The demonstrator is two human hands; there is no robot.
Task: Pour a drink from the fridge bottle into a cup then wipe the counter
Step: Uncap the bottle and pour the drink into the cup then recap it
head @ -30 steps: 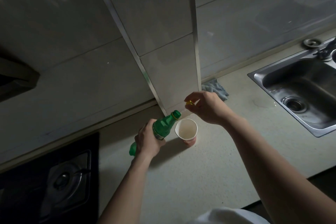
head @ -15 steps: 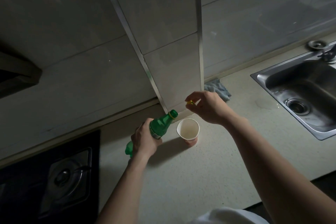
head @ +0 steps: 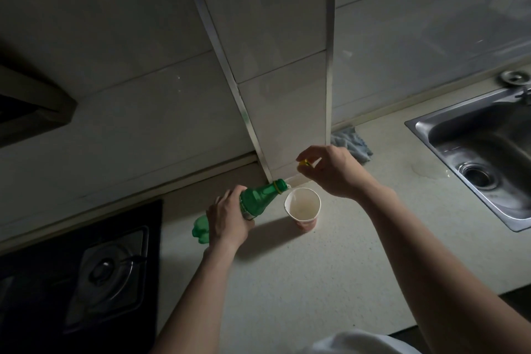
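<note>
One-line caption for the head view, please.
Left hand tips green bottle toward paper cup on counter; right hand holds yellow cap.

- The left hand (head: 230, 220) covers the green bottle's (head: 258, 201) middle and label.
- The sink (head: 448, 126) and the stove (head: 109, 270) run off the frame's edges.
- The yellow cap (head: 304, 163) barely shows between the right hand's fingers (head: 309, 151).

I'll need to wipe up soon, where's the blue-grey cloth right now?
The crumpled blue-grey cloth lies on the pale counter against the tiled wall, just behind the right hand and left of the steel sink.
</note>
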